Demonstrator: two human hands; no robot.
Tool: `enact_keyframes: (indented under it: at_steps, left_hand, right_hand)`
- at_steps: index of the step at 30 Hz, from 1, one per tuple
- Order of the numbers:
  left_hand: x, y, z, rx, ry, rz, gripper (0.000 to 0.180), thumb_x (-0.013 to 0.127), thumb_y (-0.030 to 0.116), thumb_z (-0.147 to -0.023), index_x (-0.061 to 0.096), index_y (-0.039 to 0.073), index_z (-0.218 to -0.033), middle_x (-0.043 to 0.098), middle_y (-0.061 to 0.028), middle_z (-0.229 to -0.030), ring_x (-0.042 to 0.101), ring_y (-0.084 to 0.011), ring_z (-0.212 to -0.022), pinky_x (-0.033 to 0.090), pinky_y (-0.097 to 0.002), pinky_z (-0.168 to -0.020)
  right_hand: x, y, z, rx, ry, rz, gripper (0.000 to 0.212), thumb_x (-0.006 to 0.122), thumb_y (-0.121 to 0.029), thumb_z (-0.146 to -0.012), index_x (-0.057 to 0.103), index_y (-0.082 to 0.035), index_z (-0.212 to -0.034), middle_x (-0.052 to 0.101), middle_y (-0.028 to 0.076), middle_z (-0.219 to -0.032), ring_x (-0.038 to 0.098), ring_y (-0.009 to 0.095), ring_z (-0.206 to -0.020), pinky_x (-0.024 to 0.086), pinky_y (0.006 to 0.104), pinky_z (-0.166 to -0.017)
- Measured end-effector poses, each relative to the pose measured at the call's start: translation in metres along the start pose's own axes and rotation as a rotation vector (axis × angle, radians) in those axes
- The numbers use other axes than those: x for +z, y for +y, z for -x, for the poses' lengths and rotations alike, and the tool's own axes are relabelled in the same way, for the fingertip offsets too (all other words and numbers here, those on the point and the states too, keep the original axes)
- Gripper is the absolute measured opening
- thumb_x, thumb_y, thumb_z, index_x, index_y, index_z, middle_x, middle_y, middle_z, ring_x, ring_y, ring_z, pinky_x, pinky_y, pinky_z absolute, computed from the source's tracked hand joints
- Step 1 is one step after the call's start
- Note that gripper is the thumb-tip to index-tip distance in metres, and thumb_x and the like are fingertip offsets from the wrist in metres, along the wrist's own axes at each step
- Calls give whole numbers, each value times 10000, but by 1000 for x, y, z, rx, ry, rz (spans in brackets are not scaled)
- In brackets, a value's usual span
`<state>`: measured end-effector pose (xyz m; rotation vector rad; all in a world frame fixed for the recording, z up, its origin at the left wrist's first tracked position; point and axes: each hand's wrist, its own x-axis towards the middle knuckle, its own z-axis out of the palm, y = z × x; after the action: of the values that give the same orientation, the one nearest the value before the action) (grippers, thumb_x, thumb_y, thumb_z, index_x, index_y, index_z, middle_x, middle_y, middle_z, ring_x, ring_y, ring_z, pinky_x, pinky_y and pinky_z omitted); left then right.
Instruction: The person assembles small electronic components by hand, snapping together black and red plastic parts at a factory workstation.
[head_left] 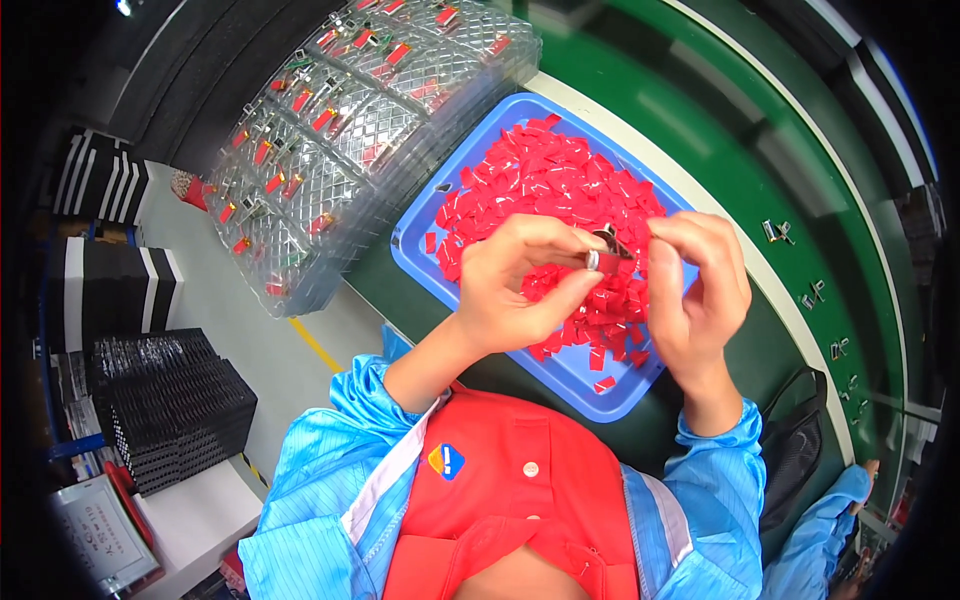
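Observation:
My left hand (pixel 515 285) pinches a small metal clip-like part (pixel 604 252) between thumb and fingers, above a blue tray (pixel 420 235) heaped with several small red plastic pieces (pixel 550 185). My right hand (pixel 700 290) is curled close against the same part from the right, its fingertips at the part's top. Both hands hover over the tray's near half. What the right fingers grip is partly hidden.
A stack of clear plastic trays (pixel 330 150) holding metal parts with red tips lies to the left. A green conveyor belt (pixel 800 200) with a few small metal clips (pixel 778 232) curves on the right. Black trays (pixel 165 405) are stacked on the floor left. Another person's blue sleeve (pixel 830 520) shows lower right.

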<state>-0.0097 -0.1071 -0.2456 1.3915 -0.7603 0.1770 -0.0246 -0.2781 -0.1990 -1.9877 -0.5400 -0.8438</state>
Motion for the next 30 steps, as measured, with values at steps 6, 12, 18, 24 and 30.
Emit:
enact_keyframes:
  at_steps: [6,12,18,24,30]
  left_hand:
    - [-1,4,-1,100,167,92,361,664,-147,-738,492,-42,-1038,621,-195,-1018,646,-230,-968,571,-297,-772]
    - [-2,7,-2,106,118,14,384,620,-179,-748,438,-21,-1047,607,-245,-1035,641,-264,-970,551,-346,-830]
    - [-4,7,-3,92,83,-35,378,620,-179,-745,443,-18,-1038,609,-238,-1037,634,-243,-972,551,-322,-818]
    - [-6,3,-5,107,59,102,370,616,-175,-748,393,21,-970,605,-251,-1038,631,-249,-984,547,-325,-824]
    - [-5,-7,-5,101,52,116,385,602,-182,-756,345,41,-935,597,-265,-1046,632,-289,-1003,549,-396,-832]
  right_hand:
    - [5,5,5,-164,-118,97,214,723,-6,-641,673,-73,-838,611,45,-760,585,188,-688,383,301,-619]
    - [5,2,4,-232,-83,178,236,736,-7,-613,669,-75,-828,603,30,-749,574,175,-660,364,296,-599]
    - [5,2,6,-200,-132,138,228,702,51,-640,678,-27,-853,627,91,-782,595,214,-700,442,296,-646]
    - [10,2,10,-108,-105,12,185,668,79,-709,665,5,-878,631,110,-811,616,209,-735,472,279,-652]
    - [6,3,4,325,0,-248,106,653,31,-774,668,13,-878,637,132,-837,639,213,-758,510,286,-673]
